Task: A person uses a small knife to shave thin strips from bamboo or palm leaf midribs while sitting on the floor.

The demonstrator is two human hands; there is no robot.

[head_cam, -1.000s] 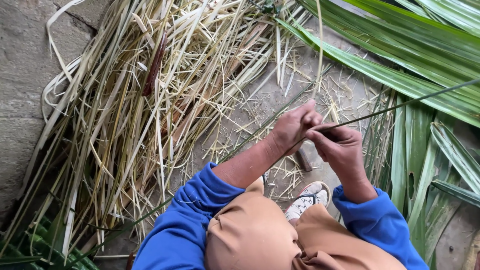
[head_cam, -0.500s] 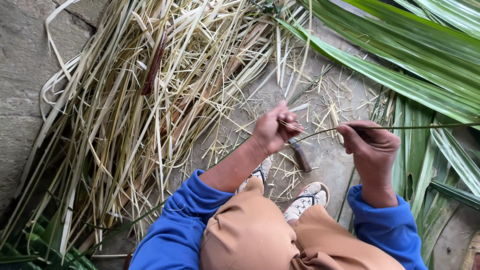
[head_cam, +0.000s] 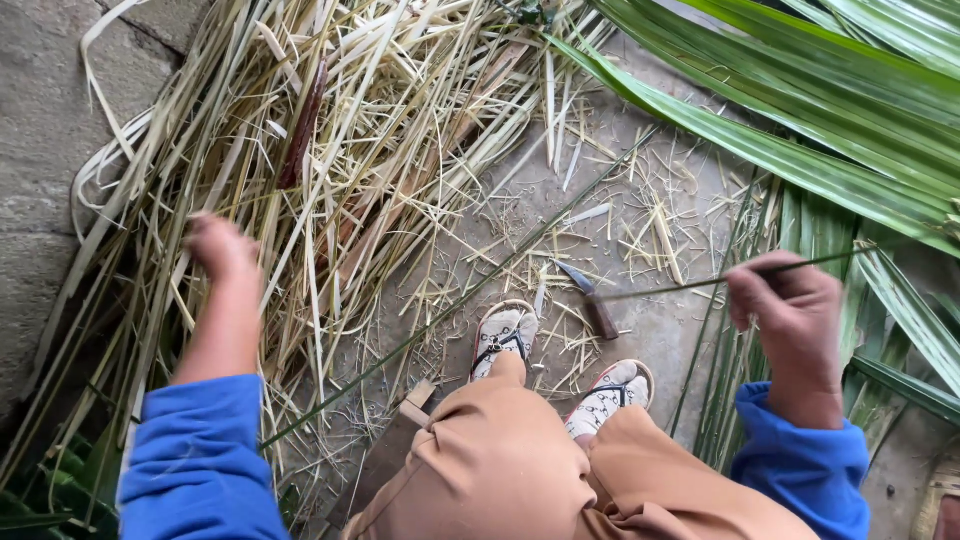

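Sitting low over a bare grey concrete floor [head_cam: 650, 330], the person has both hands spread wide apart. The right hand [head_cam: 790, 310] is closed in a loose fist around a thin dark green leaf rib [head_cam: 690, 283], which runs from the fist out towards the middle of the floor, its free end reaching just above a small knife [head_cam: 590, 298] that lies flat on the concrete ahead of the feet. The left hand [head_cam: 222, 250] is blurred above the heap of dry straw-coloured strips [head_cam: 330, 150]; its fingers look curled, but I cannot tell whether it grips anything. That heap covers the floor's left half and far-left corner, its strips lying mostly lengthwise, with loose short scraps scattered out towards the centre. Another long green rib [head_cam: 450, 310] lies slantwise across the floor, from near the blue left sleeve [head_cam: 200, 460] up towards the far middle. Fresh green palm leaves [head_cam: 800, 120] fan across the far-right corner and down the right edge. At the left edge rises a rough grey stone or concrete wall [head_cam: 40, 150]. Two patterned white shoes [head_cam: 505, 335] rest on the floor at the near middle, below tan-clad knees [head_cam: 500, 470].
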